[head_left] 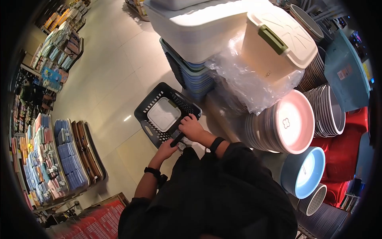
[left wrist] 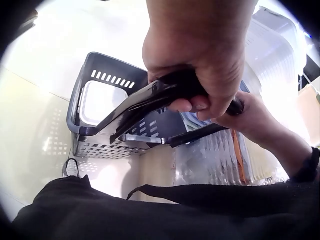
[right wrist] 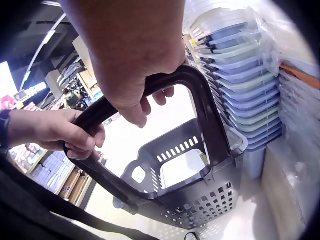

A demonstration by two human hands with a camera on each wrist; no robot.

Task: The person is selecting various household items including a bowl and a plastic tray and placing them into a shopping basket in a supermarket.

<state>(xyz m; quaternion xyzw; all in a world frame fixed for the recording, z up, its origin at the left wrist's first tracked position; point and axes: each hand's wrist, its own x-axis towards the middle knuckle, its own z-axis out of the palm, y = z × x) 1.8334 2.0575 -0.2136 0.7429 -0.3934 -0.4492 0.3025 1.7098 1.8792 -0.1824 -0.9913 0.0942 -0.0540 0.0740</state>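
A dark perforated basket [head_left: 153,133] stands on the floor in front of the person, with a white lidded box [head_left: 164,114] inside. Its black handle [right wrist: 200,100] rises toward the person. The left hand [head_left: 166,150] has its fingers curled round one end of the handle's grip bar; in the left wrist view that hand [left wrist: 200,75] covers part of the bar. Close beside it, the right hand [head_left: 191,128] grips the handle near a corner, and in the right wrist view its fingers [right wrist: 164,95] curl under the bar.
Right of the basket stand stacked blue tubs [head_left: 195,79], large white bins [head_left: 199,36] and pink basins [head_left: 294,121]. Shelves of folded towels [head_left: 71,155] line the left, red baskets [head_left: 99,223] the lower left. Tiled floor [head_left: 107,79] stretches ahead.
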